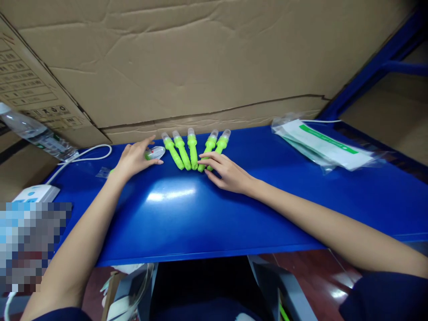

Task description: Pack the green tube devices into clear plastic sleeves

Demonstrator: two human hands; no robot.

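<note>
Several lime-green sticks with clear caps (193, 149) lie fanned out on the blue tabletop (227, 214), caps toward the cardboard. My right hand (225, 171) is over the lower ends of the two rightmost sticks, fingers loosely spread and partly hiding them. I cannot tell how firmly the fingertips touch. To the left, my left hand (135, 158) has its thumb and fingers apart around a small clear-ended item with green and red on it (155, 153). The hand covers the rest of that item, and no firm grip shows.
Cardboard (207, 67) stands along the back. A clear bottle (40, 133), white cable (96, 149) and power strip (36, 194) are on the left. Plastic-wrapped white and green packets (324, 142) lie at the right. A blue metal frame (371, 67) rises behind them.
</note>
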